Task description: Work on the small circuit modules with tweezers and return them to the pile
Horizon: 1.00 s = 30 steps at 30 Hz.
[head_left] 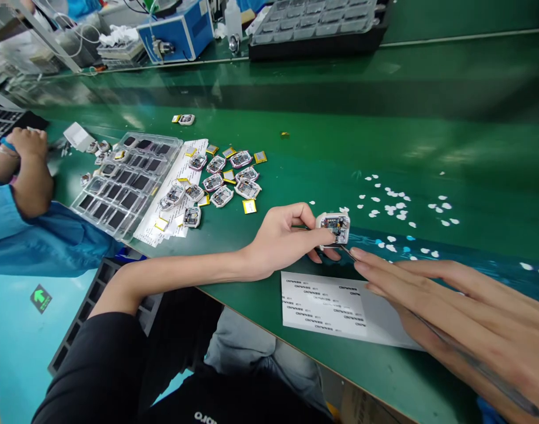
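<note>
My left hand [280,238] is closed on a small white device housing [345,227] with a bare circuit board inside, its thumb across the lower part. The housing is held just above the green bench, board side up. Coming in from the lower right, my right hand [446,306] grips slim metal tweezers [485,371]. Their tip meets the lower edge of the housing; whether it touches the board I cannot tell. Beneath both hands lies a white sheet of printed labels [322,303] on the bench.
Several similar housings [222,196] with yellow-edged batteries [249,206] lie at left, by a clear compartment tray [106,206]. Small white peeled pieces [397,209] are scattered at right. Behind stand a blue box [181,32] and another tray [316,26]. A co-worker's hand [29,144] is far left.
</note>
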Each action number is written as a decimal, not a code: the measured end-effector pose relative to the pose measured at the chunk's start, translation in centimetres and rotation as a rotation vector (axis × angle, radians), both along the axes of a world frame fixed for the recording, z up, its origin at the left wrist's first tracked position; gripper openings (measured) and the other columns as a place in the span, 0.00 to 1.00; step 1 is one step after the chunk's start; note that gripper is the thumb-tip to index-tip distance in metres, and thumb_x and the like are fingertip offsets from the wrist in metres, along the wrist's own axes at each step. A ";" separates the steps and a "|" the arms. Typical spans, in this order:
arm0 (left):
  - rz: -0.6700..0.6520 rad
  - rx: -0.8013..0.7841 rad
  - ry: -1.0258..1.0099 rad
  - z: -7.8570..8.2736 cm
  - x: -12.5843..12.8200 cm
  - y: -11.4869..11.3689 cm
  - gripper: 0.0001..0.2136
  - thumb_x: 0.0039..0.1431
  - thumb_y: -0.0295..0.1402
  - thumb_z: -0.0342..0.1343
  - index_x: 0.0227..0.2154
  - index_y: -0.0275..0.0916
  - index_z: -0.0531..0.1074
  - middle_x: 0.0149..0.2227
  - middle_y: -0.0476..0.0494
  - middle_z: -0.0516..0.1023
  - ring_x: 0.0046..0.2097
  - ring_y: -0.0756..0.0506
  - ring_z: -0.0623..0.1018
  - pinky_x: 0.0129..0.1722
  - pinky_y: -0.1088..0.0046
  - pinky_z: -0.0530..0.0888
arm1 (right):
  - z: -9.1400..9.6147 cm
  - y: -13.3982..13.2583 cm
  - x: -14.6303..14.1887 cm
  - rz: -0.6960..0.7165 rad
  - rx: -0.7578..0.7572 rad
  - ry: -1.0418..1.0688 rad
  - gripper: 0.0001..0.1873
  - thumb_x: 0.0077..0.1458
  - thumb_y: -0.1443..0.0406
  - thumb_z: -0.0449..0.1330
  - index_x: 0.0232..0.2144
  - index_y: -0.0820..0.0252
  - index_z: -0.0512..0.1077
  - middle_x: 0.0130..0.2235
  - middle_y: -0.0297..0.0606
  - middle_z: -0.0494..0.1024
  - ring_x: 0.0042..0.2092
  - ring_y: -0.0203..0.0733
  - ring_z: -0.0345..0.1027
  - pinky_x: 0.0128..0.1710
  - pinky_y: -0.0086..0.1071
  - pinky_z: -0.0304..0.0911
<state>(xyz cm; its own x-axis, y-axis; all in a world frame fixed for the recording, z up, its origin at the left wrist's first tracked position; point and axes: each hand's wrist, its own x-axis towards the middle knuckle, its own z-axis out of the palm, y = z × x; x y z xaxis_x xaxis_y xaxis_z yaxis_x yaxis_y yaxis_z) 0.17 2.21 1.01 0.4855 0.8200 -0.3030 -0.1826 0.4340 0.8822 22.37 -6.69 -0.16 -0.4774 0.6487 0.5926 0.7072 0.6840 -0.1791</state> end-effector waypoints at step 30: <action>0.033 0.195 -0.046 -0.8 0.2 -0.1 0.21 0.55 0.33 0.71 0.50 0.41 0.73 0.26 0.58 0.77 0.33 0.47 0.87 0.39 0.73 0.85 | -0.6 -0.3 0.2 -0.002 0.047 -0.065 0.28 0.75 0.59 0.48 0.73 0.49 0.59 0.57 0.34 0.83 0.53 0.44 0.81 0.54 0.38 0.79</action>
<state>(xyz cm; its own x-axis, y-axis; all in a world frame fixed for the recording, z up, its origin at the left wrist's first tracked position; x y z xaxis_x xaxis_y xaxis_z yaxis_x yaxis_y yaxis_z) 0.35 2.08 0.18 0.4667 0.8770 -0.1146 -0.2361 0.2484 0.9394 22.58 -6.96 -0.79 -0.5142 0.6224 0.5901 0.7178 0.6889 -0.1010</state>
